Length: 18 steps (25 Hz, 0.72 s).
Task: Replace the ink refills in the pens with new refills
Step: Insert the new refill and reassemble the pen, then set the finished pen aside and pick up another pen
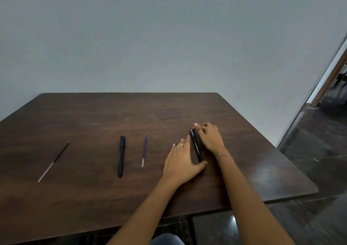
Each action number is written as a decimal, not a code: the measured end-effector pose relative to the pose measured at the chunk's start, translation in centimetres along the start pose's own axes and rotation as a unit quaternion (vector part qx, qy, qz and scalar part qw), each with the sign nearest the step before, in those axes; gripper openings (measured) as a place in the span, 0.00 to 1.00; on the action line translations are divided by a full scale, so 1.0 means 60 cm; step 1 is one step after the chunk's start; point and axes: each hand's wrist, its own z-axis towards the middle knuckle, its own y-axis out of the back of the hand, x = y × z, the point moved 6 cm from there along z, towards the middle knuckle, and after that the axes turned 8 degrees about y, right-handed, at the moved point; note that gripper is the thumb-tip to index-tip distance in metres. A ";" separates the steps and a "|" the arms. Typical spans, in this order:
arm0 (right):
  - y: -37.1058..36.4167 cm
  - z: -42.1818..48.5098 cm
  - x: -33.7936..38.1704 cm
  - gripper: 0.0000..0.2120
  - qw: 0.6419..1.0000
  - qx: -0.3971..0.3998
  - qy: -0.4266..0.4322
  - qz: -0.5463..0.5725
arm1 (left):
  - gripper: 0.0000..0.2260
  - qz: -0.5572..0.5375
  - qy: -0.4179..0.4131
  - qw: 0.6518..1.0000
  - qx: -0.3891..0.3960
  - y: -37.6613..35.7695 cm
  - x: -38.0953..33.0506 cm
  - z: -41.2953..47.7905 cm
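As the black plastic pen with a purple end (196,146) lies flat on the dark brown wooden table (93,117), between the two hands, the step in hand seems to be the taking up of this pen for opening. The left hand (180,162) rests flat on the table just beside the pen, on its left side. Its fingers are straight and close together, with a ring on one of them, and the thumb touches the near end of the pen. The right hand (208,137) lies along the other side, with its fingers bent and pressed together at the far, purple end. Whether they already pinch that end or only touch it, I cannot tell, because the thumb is hidden.

To the left, well apart from the hands, a thin purple refill (144,151) lies near an all-black pen (121,156). Further left, a thin black and silver refill (53,162) lies alone, at a slant. Both pens look closed, so I judge the task to be near its beginning.

The next move calls for a firm grip on both ends of the pen, then lifting it and pulling or unscrewing the parts to reach the old refill inside. The round body can roll under a loose touch, so the thumb at the near end should hold it in place.
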 end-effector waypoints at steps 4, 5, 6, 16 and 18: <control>0.015 -0.004 -0.002 0.23 1.000 -0.020 0.001 0.005 | 0.39 -0.040 -0.002 0.999 -0.016 0.018 -0.008 -0.020; 0.017 -0.005 -0.010 0.23 1.000 -0.018 -0.002 0.004 | 0.39 -0.048 -0.006 0.999 -0.016 0.024 -0.004 -0.022; 0.012 -0.001 -0.015 0.24 1.000 -0.011 -0.009 0.005 | 0.39 -0.058 -0.001 0.998 -0.011 0.033 0.004 -0.019; 0.043 0.019 0.164 0.19 0.988 -0.127 0.057 0.071 | 0.43 -0.121 0.104 0.984 -0.076 0.226 0.189 -0.059; 0.007 0.025 0.241 0.16 0.986 -0.079 0.090 0.117 | 0.47 -0.117 0.123 0.984 -0.056 0.237 0.215 -0.065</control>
